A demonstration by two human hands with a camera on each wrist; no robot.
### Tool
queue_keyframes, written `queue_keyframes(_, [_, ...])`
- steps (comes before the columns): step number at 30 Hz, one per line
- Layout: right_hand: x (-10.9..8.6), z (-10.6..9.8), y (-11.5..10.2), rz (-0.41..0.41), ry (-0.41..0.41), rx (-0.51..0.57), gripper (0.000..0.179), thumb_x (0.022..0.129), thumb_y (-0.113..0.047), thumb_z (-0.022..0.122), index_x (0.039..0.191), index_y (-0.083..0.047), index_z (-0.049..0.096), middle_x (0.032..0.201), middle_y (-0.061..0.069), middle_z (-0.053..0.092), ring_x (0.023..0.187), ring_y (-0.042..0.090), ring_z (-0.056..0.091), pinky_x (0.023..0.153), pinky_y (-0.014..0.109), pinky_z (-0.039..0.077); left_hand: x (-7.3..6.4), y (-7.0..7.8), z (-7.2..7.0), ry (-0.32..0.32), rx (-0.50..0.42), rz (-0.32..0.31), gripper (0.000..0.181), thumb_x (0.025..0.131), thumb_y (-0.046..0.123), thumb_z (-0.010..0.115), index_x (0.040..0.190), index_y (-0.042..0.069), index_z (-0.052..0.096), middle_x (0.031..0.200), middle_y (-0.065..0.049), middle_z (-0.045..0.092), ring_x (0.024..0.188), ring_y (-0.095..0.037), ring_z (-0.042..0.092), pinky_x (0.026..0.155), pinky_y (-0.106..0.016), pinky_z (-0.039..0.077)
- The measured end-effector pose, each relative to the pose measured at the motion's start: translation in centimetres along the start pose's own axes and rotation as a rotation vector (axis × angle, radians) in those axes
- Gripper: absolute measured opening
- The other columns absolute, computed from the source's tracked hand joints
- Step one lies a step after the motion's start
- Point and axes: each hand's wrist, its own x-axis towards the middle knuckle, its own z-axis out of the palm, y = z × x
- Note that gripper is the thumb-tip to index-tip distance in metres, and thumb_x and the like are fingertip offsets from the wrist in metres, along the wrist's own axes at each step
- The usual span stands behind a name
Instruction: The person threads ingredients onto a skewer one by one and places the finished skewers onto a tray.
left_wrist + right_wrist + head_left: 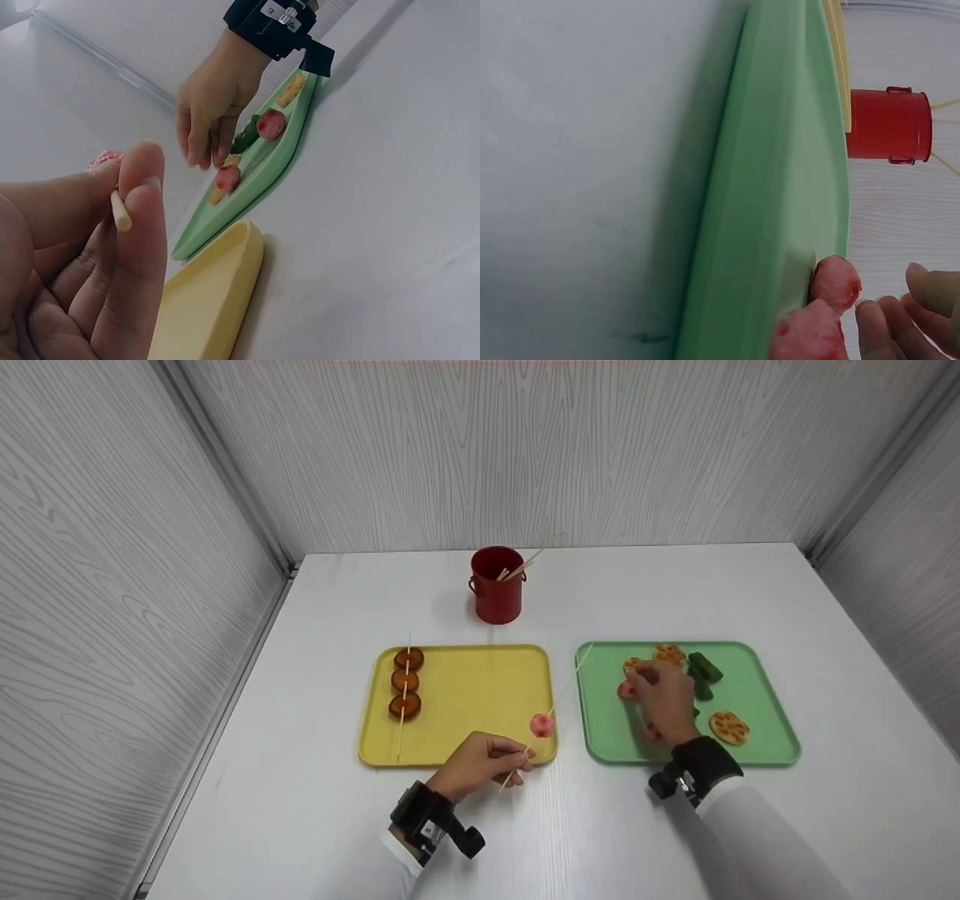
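My left hand (484, 765) pinches a thin wooden skewer (120, 210) near its lower end, between thumb and fingers. One pink round piece (542, 725) is threaded on that skewer, above the yellow tray's right edge. Over the green tray (772, 735), my right hand (666, 697) reaches down with bent fingers, close to a pink piece (227, 178). In the right wrist view a gap shows between its thumb and fingers, with a pink ball (835, 283) just beside the fingertips. Another pink piece (271, 124) lies nearer the tray's front, partly hidden by the wrist in the head view.
The yellow tray (465, 682) bears a skewer with three brown round pieces (405, 682) at its left. Green pieces (705, 667) and waffle-like rounds (728, 727) lie in the green tray. Behind stands a red bucket (498, 596) holding several skewers.
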Motion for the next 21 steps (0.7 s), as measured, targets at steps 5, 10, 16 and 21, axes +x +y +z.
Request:
queue_keyframes(5, [-0.04,-0.03,0.14,-0.046,-0.005,-0.020,0.022,0.091,-0.009,0.068,0.108,0.005,0.070,0.091,0.019,0.071,0.084,0.032,0.066,0.077,0.046,0.050,0.09,-0.09,-0.05,0.002,0.001,-0.002,0.027,0.094,0.007,0.063,0.113,-0.012,0.065,0.100,-0.032,0.067,0.065,-0.007,0.064,0.060,-0.020,0.053])
queue_keyframes(10, [-0.17,-0.07,0.55,-0.035,-0.055,-0.027,0.024,0.091,-0.007,0.067,0.110,0.007,0.068,0.096,0.023,0.069,0.088,0.035,0.064,0.077,0.048,0.050,0.10,-0.13,-0.10,0.000,-0.014,-0.003,0.027,0.095,0.005,0.062,0.114,-0.013,0.064,0.100,-0.031,0.067,0.065,-0.007,0.064,0.060,-0.020,0.053])
queue_keyframes(16, [-0.29,-0.20,0.74,-0.001,-0.111,-0.060,0.031,0.092,-0.014,0.068,0.114,0.008,0.065,0.103,0.026,0.066,0.094,0.038,0.062,0.081,0.051,0.050,0.09,-0.14,-0.18,0.009,-0.016,-0.011,0.026,0.094,0.005,0.062,0.113,-0.012,0.065,0.097,-0.027,0.069,0.065,-0.007,0.064,0.061,-0.020,0.054])
queue_keyframes(21, [-0.59,-0.14,0.44,0.009,-0.157,-0.048,0.035,0.093,-0.018,0.068,0.119,0.005,0.064,0.100,0.023,0.067,0.062,0.027,0.062,0.060,0.038,0.051,0.12,-0.16,-0.26,0.015,-0.011,-0.006,0.025,0.095,0.004,0.062,0.113,-0.012,0.065,0.096,-0.025,0.070,0.064,-0.007,0.064,0.060,-0.020,0.053])
